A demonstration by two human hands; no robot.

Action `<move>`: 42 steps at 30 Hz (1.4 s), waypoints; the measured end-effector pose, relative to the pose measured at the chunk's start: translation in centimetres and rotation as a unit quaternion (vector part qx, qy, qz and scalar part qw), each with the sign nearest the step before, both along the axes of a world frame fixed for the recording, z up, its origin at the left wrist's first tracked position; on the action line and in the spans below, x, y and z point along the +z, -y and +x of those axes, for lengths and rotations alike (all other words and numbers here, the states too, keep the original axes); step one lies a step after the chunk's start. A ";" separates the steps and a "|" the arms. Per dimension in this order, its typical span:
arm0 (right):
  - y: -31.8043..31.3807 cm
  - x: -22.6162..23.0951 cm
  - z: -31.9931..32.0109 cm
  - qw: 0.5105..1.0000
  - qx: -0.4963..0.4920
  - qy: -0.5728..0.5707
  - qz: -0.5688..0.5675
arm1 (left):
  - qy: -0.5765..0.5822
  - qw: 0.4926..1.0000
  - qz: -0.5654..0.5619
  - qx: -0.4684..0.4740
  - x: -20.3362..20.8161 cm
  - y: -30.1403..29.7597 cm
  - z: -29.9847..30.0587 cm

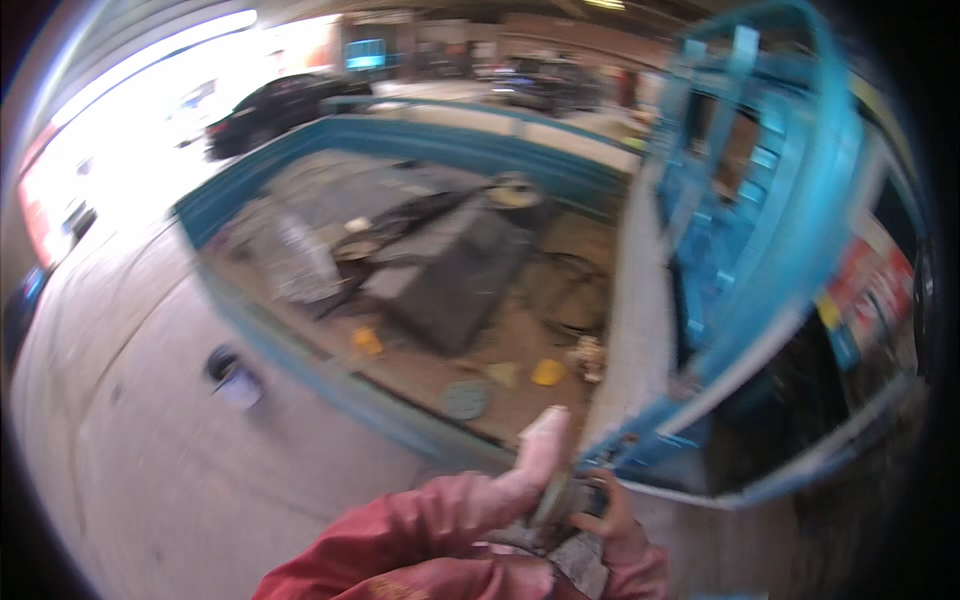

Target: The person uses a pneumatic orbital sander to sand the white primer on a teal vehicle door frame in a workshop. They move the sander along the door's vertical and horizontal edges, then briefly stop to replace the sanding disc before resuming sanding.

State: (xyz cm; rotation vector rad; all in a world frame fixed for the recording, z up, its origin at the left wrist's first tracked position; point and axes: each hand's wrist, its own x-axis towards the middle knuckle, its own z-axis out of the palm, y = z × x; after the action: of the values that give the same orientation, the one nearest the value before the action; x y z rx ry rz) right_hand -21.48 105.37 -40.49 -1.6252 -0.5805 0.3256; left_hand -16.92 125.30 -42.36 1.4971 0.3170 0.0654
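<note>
My left hand (542,448) reaches forward from a red sleeve, its fingers stretched out over the near corner of a blue truck bed (400,415). Motion blur softens its outline, and I see nothing held in it. To its right, close to my body, my right hand (612,515) curls around a small dark, rounded object (594,497). Blur hides what kind of object that is. A greyish piece (552,500) shows between the two hands. The blue cab frame (640,450) stands just beyond my right hand.
The bed holds a dark box-like block (450,280), clear plastic sheeting (305,260), yellow pieces (548,372), a green disc (463,400) and a dark cable or hose (575,290). A bucket (238,385) stands on the concrete at left. A dark car (275,110) is parked beyond.
</note>
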 end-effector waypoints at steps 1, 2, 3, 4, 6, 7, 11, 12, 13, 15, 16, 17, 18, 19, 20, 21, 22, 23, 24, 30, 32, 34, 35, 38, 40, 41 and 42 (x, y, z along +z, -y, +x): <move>0.2 0.3 0.3 0.994 0.019 0.067 -0.088 | -0.053 0.997 -0.063 0.008 0.0 -0.5 -0.3; 0.0 0.3 0.1 0.998 0.024 0.003 -0.058 | -0.120 0.990 -0.069 0.000 0.4 -1.0 -0.2; -0.3 0.2 0.0 0.997 0.024 0.008 -0.069 | -0.009 1.000 0.010 -0.010 0.7 -1.3 -0.6; -0.3 0.3 0.2 0.995 0.036 0.020 -0.088 | 0.137 0.990 0.012 -0.041 1.2 -1.4 -1.0; -0.8 0.1 0.3 0.998 0.027 0.008 -0.062 | 0.282 0.949 0.015 -0.143 2.2 -2.4 -3.1; -1.0 -0.2 0.3 0.999 0.027 -0.020 -0.019 | 0.315 0.919 0.003 -0.238 2.7 -2.6 -3.5; -0.9 -1.0 0.5 0.997 0.026 -0.079 0.000 | 0.185 0.965 -0.111 -0.149 4.4 -1.6 -3.7; -0.9 -1.2 0.5 0.994 0.022 -0.102 0.028 | 0.175 0.973 -0.108 -0.106 4.5 -1.2 -3.4; -0.9 -1.3 0.3 0.990 0.031 -0.118 0.069 | 0.186 0.974 -0.085 -0.099 4.7 -1.3 -3.0; -1.2 -1.7 0.0 0.985 0.004 -0.122 0.120 | 0.157 0.980 -0.105 -0.058 4.5 -1.5 -1.9; -1.5 -2.0 -0.3 0.974 -0.007 -0.140 0.178 | 0.147 0.979 -0.135 -0.036 4.4 -1.7 -1.2; -1.9 -2.4 -0.9 0.957 -0.039 -0.171 0.230 | 0.151 0.983 -0.108 -0.010 4.1 -2.0 -0.6; -2.1 -2.7 -1.0 0.986 -0.075 -0.090 0.119 | 0.122 0.982 -0.147 0.008 3.8 -2.2 0.0; -2.9 -3.2 -1.4 0.981 -0.167 -0.096 0.012 | 0.098 0.977 -0.187 0.029 3.4 -2.1 0.4; -3.2 -3.5 -1.5 0.977 -0.176 -0.099 0.071 | 0.080 0.979 -0.181 0.056 3.0 -2.0 0.7; -3.0 -3.7 -1.6 0.974 -0.171 -0.097 0.112 | 0.045 0.978 -0.185 0.080 2.7 -1.7 0.7; -2.8 -3.7 -1.9 0.968 -0.188 -0.133 0.099 | 0.049 0.973 -0.210 0.086 2.4 -1.3 0.4; -2.6 -3.6 -2.0 0.968 -0.182 -0.145 0.096 | 0.093 0.981 -0.164 0.044 2.3 -1.1 -0.1; -2.3 -3.3 -2.1 0.968 -0.189 -0.139 0.094 | 0.146 0.984 -0.102 0.017 2.4 -1.0 -0.7; -1.8 -1.5 -4.1 0.897 -0.111 -0.327 0.277 | 0.406 0.882 0.182 -0.156 2.5 0.7 -3.1; -1.5 -1.8 -4.3 0.898 -0.110 -0.325 0.275 | 0.344 0.914 0.159 -0.145 2.4 1.3 -2.8; -1.3 -2.7 -4.3 0.888 -0.130 -0.332 0.291 | 0.348 0.911 0.174 -0.135 2.3 1.7 -2.5; -1.3 -3.2 -4.0 0.883 -0.141 -0.334 0.298 | 0.355 0.908 0.180 -0.133 2.4 2.1 -2.4; -1.7 -4.5 -2.8 0.892 -0.143 -0.276 0.328 | 0.338 0.916 0.158 -0.148 3.0 2.5 -2.5; -1.7 -5.2 -2.9 0.898 -0.177 -0.267 0.302 | 0.351 0.904 0.155 -0.188 3.9 2.1 -2.6; -1.7 -5.4 -3.2 0.896 -0.153 -0.260 0.325 | 0.363 0.897 0.174 -0.186 4.2 2.0 -2.5; -1.5 -5.6 -3.6 0.891 -0.151 -0.276 0.327 | 0.371 0.889 0.194 -0.185 4.5 1.6 -2.5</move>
State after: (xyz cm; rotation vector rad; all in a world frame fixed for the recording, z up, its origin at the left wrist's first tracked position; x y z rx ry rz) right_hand -25.04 106.85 -46.08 -0.8798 0.0216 0.2992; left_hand -19.41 123.68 -37.83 1.7800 -0.6350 0.4043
